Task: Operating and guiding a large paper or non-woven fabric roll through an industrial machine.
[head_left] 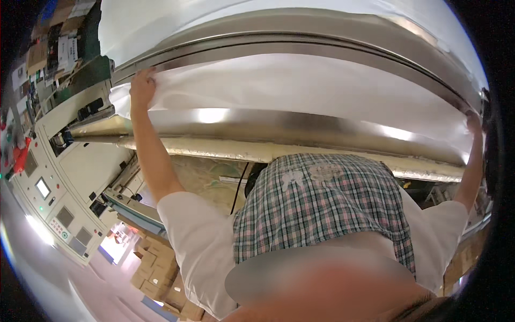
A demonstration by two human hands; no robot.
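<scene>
A wide white sheet [300, 80], thin and slightly wrinkled, stretches across a long machine between my spread arms. Its upper edge lies along a metal bar [279, 44] with a dark slot running down its length. At the left end, my left hand [142, 90] is closed on the sheet's edge, its fingertips against the bar. Far to the right, my right hand [473, 123] grips the other end of the sheet; its fingers are small and partly hidden there. Below the sheet shows a shiny metal roller [300, 124].
A pale padded rail [214, 148] runs in front of my checked apron [322, 204]. At left stands a control cabinet [64, 198] with a small screen and buttons. Cardboard boxes [155, 268] are stacked at lower left. More white material [214, 13] hangs beyond the bar.
</scene>
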